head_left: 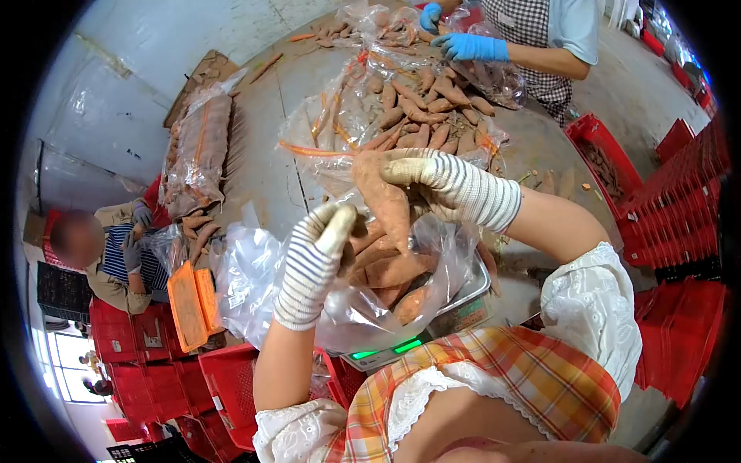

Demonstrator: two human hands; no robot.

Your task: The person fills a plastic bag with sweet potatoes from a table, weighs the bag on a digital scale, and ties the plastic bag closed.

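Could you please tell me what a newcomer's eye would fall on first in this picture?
Probably the long sweet potato in the right hand, mid-picture, above an open plastic bag on a scale with a glowing green display. Next might come the heap of sweet potatoes farther back on the table, and a co-worker's bright blue gloves at the top.

I see bright, fairly even light across the middle of my view, with soft shadows under the sweet potatoes (pixel 394 270). Glare streaks the clear bag (pixel 359 320); the window (pixel 73 370) at lower left burns white. The green display (pixel 407 346) glows at bottom centre. Fisheye distortion bends the edges, and black fills the corners.
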